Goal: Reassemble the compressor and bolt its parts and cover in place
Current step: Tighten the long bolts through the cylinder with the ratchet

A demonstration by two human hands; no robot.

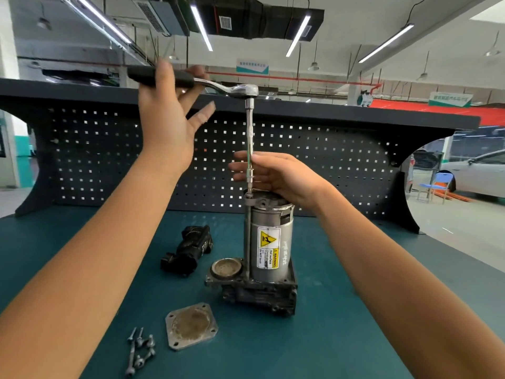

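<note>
- While loose bolts and the cover plate lie nearest, below both grips, the cover is judged unfitted.
- The compressor is stood beneath the right hand, by which the extension bar is pinched.
- Above, the ratchet is gripped by the left hand.

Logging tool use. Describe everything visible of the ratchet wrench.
The ratchet wrench has a black grip and a chromed shank and head, and lies roughly level above the bench. The left hand holds the grip between thumb and forefinger, its other fingers splayed. A long, thin steel extension bar drops straight from the head onto a bolt atop the upright compressor. The right hand pinches its lower part.
</note>
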